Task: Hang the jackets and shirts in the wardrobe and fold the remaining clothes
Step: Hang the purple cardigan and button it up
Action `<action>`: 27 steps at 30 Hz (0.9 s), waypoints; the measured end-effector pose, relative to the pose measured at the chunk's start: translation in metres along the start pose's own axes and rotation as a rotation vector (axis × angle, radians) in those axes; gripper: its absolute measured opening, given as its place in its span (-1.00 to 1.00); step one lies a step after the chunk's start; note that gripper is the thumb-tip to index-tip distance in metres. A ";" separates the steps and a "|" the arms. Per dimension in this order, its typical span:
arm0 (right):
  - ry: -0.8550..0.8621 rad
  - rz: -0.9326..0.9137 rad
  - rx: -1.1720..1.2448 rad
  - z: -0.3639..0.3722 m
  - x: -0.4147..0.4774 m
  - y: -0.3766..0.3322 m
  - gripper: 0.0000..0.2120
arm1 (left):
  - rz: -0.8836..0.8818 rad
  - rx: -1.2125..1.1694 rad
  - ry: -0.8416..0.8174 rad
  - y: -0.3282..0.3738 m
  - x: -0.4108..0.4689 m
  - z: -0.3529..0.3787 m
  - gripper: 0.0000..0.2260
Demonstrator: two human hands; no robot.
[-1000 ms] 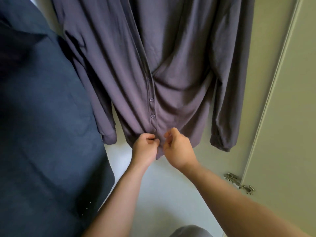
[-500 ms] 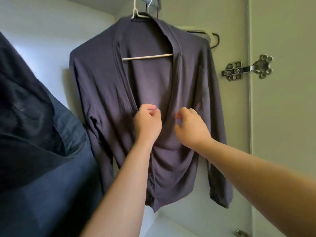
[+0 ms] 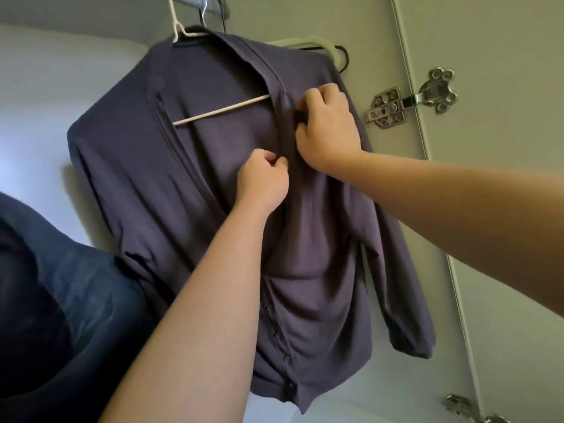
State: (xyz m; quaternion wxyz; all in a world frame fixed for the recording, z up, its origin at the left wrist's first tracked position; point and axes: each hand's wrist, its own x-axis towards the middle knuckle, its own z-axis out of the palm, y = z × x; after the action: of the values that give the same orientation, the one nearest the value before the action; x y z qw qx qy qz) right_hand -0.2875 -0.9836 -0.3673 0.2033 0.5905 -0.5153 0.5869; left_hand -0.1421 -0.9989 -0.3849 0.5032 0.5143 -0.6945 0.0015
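Far left: dark blue garment (image 3: 52, 300) hangs close in and fills the lower-left corner. Its edge overlaps the lower left sleeve of the cardigan. Above it is the white wardrobe wall (image 3: 27, 96), with a bare strip between garment and cardigan shoulder.

Centre: grey-purple cardigan (image 3: 171, 184) hangs inside the wardrobe on a white hanger (image 3: 219, 110), hook running up to the top edge of view. The front is open in a deep V with the hanger bar showing across the gap. Lower buttons (image 3: 278, 334) are fastened, fabric bunched in folds above them. Hem hangs free.

Left hand (image 3: 262, 180): fingers curled, thumb and forefinger pinching the cardigan at the right front band. Right hand (image 3: 328, 129): just above it, curled round the same band at the end of the hanger bar. Hands are close together; contact between them not readable.

Right: tips of a pale green hanger (image 3: 308, 42) and a black hanger (image 3: 344, 58) poke out behind the right shoulder. Right sleeve hangs against the greenish side panel. Upper hinge (image 3: 409, 100) sits near the right hand, apart from it. Door (image 3: 512, 178) stands open beyond. Lower hinge (image 3: 464, 407) is in the bottom-right corner, well clear of the hem.
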 end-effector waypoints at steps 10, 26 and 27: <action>-0.015 0.054 -0.115 -0.022 0.023 0.021 -0.62 | -0.149 -0.434 -0.040 0.052 0.022 0.003 -0.74; -0.116 0.108 0.230 -0.033 0.024 0.026 -0.45 | 0.168 0.210 0.212 0.090 0.056 -0.027 -0.69; -0.125 0.102 0.217 -0.034 0.025 0.027 -0.41 | 0.247 0.324 0.265 0.090 0.058 -0.029 -0.69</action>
State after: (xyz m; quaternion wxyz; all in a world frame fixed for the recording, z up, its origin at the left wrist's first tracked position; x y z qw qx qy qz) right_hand -0.3324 -0.9744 -0.3467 0.0757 0.6177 -0.4899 0.6105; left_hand -0.1841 -0.9829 -0.2840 0.4970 0.4948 -0.6705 0.2420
